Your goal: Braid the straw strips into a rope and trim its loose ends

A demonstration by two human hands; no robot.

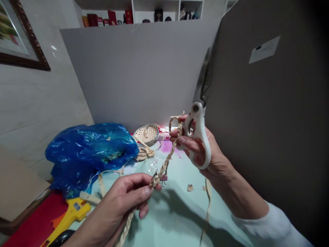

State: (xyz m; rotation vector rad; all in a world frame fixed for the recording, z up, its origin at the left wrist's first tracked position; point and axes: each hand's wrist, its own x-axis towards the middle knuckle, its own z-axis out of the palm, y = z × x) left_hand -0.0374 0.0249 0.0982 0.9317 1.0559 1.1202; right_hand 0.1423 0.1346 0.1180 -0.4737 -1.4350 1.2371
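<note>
A pale braided straw cord (pixel 168 158) runs up between my two hands above the table. Low in the middle, my left hand (pixel 133 195) is closed, pinching the cord between thumb and fingers; its tail hangs below the palm. Higher and to the right, my right hand (pixel 195 140) grips the looped upper end of the cord with its fingertips. White-handled scissors (pixel 199 113) hang on that same hand, with fingers through the handle and the blades pointing up, away from the cord. The blades look close together.
On the left lies a blue plastic bag (pixel 95 147), with a yellow glue gun (pixel 74 211) in front. A small woven basket (pixel 146 133) stands at the back. Straw strips (pixel 208 195) and a scrap (pixel 190 187) lie on the pale green table (pixel 177 219). Grey panels (pixel 144 75) rise behind and right.
</note>
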